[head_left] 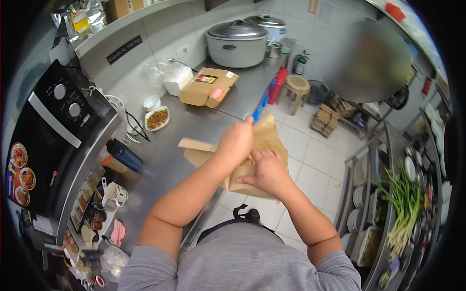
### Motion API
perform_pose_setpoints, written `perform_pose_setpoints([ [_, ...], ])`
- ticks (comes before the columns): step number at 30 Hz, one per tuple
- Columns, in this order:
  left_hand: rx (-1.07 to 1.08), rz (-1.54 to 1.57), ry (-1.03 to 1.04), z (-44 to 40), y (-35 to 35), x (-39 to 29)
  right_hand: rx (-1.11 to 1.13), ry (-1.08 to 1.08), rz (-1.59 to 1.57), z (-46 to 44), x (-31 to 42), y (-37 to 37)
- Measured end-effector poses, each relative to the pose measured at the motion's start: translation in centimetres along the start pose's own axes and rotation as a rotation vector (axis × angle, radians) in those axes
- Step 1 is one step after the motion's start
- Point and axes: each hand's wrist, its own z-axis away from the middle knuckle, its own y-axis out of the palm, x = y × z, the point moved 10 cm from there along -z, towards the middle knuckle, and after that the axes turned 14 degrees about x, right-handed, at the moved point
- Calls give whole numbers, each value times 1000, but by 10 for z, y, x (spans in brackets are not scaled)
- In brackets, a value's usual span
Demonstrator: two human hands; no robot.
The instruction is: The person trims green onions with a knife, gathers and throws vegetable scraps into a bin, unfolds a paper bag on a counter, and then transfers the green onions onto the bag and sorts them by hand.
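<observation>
Folded brown paper (274,145) spans the front edge of the steel counter (170,167), partly over the floor. Whether it is a bag or a loose sheet I cannot tell. My left hand (237,141) is closed on its upper part, thumb pointing away from me. Lower and to the right, my right hand (266,170) grips the paper with its thumb stretched to the left. Both hands cover the middle of the paper. Just beyond my left hand, a blue object (262,104) lies along the counter edge, partly hidden.
An opened cardboard box (208,87), a bowl of food (158,119) and a large lidded pot (237,43) stand on the counter. A microwave (48,140) and a dark blue bottle (124,154) are left. A stool (296,87) and spring onions (403,208) are right.
</observation>
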Motion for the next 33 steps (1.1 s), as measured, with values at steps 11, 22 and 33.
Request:
perform_pose_setpoints([
  [11, -164, 534, -209, -25, 28, 100, 943, 4, -700, -84, -87, 181],
  [22, -393, 538, -12, -37, -26, 152, 1051, -151, -765, -132, -40, 197],
  [33, -287, -408, -431, -47, -131, 354, 1109, -315, -232, -106, -76, 230],
])
